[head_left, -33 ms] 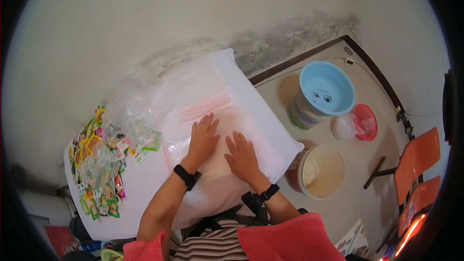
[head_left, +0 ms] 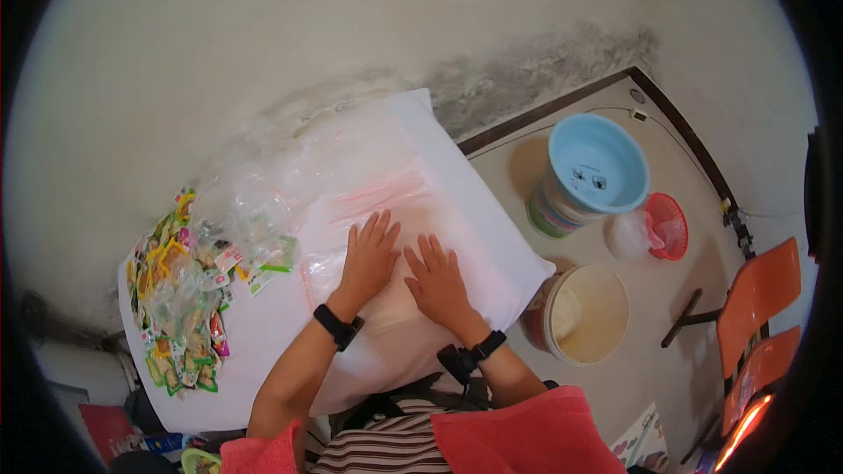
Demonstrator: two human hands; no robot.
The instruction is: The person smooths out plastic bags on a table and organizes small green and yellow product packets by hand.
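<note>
Both my hands lie palm down, fingers stretched, on a stack of thin clear plastic bags with pink-red edges [head_left: 384,197] on the white-covered table. My left hand [head_left: 370,256] is open on the bags, with its fingers pointing to the far side. Close beside it on the right, my right hand [head_left: 436,278] is also open, its fingers slightly spread. Neither hand grips anything. What lies beneath the palms is hidden. Left of my hands are crumpled clear plastic bags [head_left: 255,211] and a heap of small colourful food packets [head_left: 180,298].
The white tablecloth [head_left: 263,355] reaches the stained wall. On the floor to the right stand a light-blue basin [head_left: 597,162] atop a container, a red basket [head_left: 672,228] with a plastic bag, a cream bucket [head_left: 597,316] and an orange chair [head_left: 760,290].
My right hand has shifted slightly left, nearer my left hand. The left hand stays flat in about the same place.
</note>
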